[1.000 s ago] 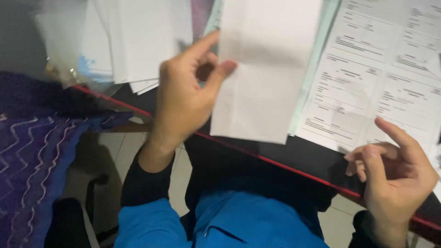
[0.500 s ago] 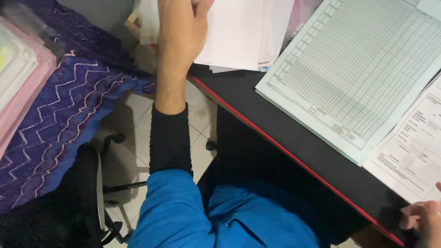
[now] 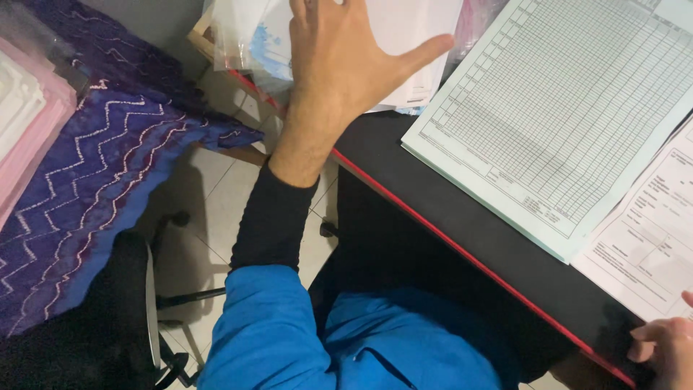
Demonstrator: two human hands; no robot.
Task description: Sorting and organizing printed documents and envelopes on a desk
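Observation:
My left hand (image 3: pixel 346 65) lies flat with fingers spread on a stack of white papers (image 3: pixel 411 36) at the far left of the black desk (image 3: pixel 462 231); its fingertips run off the top of the picture. Clear plastic sleeves (image 3: pixel 245 40) lie just left of that hand. My right hand (image 3: pixel 668 347) shows only partly at the lower right corner, fingers curled at the desk's red-trimmed edge, close to a white printed form (image 3: pixel 650 245). A pale green ruled ledger sheet (image 3: pixel 570 108) lies between the two hands.
A blue cloth with a zigzag pattern (image 3: pixel 94 180) covers a surface at the left, with pink and white folders (image 3: pixel 29 108) on it. A black office chair (image 3: pixel 137 303) stands on the tiled floor below. My blue top fills the lower middle.
My left hand carried a folded white sheet over to the paper stack at the left and now rests spread flat on it. The view swung left; my right hand dropped to the desk edge.

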